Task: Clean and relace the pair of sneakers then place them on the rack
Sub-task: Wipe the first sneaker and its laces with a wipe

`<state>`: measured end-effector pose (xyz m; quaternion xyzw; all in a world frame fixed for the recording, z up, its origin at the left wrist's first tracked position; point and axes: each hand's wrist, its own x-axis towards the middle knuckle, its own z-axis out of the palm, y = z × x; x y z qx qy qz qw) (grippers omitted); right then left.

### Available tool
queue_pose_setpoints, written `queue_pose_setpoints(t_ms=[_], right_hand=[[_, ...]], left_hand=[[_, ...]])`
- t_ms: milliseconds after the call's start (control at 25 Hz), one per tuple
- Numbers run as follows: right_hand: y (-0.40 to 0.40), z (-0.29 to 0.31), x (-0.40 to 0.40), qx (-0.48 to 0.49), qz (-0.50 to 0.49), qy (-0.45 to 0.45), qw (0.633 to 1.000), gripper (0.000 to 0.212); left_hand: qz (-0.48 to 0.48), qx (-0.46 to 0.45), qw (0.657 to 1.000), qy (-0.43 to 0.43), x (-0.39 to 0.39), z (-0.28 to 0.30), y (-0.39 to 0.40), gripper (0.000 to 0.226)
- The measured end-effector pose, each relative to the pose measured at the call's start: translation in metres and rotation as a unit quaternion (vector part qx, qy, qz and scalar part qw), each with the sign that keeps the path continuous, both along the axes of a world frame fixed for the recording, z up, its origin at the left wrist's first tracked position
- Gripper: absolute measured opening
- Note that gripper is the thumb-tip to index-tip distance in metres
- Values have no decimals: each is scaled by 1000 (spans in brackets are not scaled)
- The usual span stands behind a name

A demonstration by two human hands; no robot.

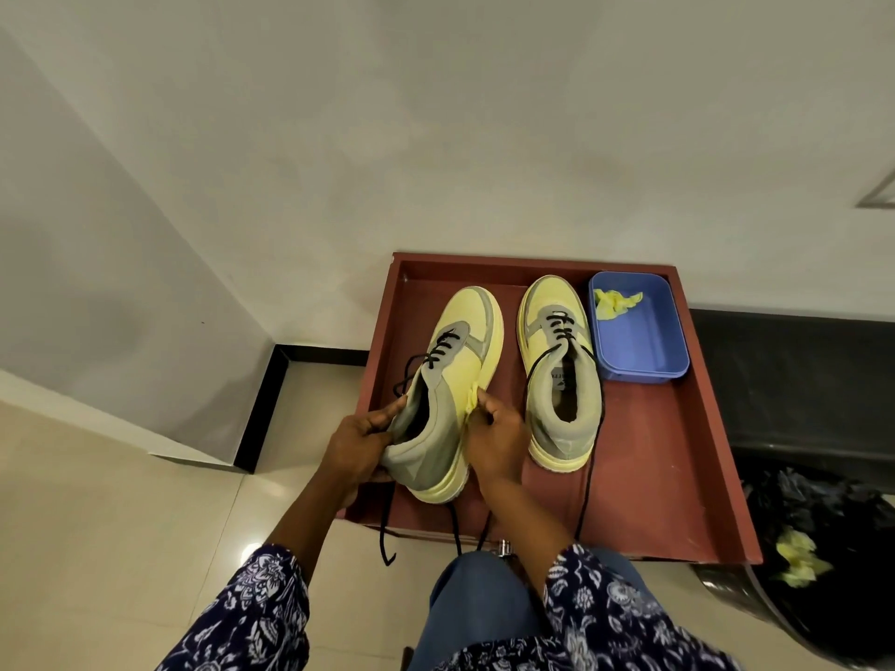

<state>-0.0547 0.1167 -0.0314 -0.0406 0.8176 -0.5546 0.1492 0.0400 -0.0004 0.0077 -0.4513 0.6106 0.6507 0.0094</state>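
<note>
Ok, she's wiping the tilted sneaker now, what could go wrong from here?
1. The loose black laces of the held sneaker hang past the front edge of the red tray; they could snag or get stepped on.
2. The left hand holds only the heel collar, so the sneaker may twist while the right hand presses the yellow cloth on its side.
3. The other sneaker has a lace trailing over the tray edge as well.

Navy white-floral sleeves (pixel 252 617); blue jeans (pixel 479 617)
</note>
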Motion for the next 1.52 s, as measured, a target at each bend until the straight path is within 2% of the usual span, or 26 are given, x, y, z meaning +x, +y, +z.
queue_pose_setpoints(t_ms=[160,280,480,720,760,880,1040,1160,1320,1440,1520], right_hand=[[-12,5,-39,30,-10,22,999,31],[-10,1,-38,33,5,21,999,31],[5,-7,11,-56,12,-3,998,29],[25,-16,67,-98,49,103,989,25],[23,-15,71,-95,50,117,987,26],[15,-6,66,-81,48,151,984,47],[-3,7,28,-14,82,178,981,26],[-10,11,15,19,122,168,978,28],[2,1,57,-15,96,210,973,29],[15,-7,88,-30,83,218,972,43],[17,-9,87,-34,74,220,972,38]], left_hand=[[-10,-5,1000,0,1,-3,1,38],[-6,-5,1000,6,1,-4,2,38],[23,-6,1000,13,3,-4,4,37],[34,-6,999,10,2,-4,4,37],[32,-8,999,7,2,-4,4,37],[13,-28,1000,-4,2,-5,2,36],[-5,-50,999,-9,1,-4,1,33],[9,-39,999,-5,1,-5,3,34],[21,-44,999,-4,1,-6,3,34],[27,-42,999,-3,0,-6,4,34],[23,-42,999,0,0,-6,4,36]])
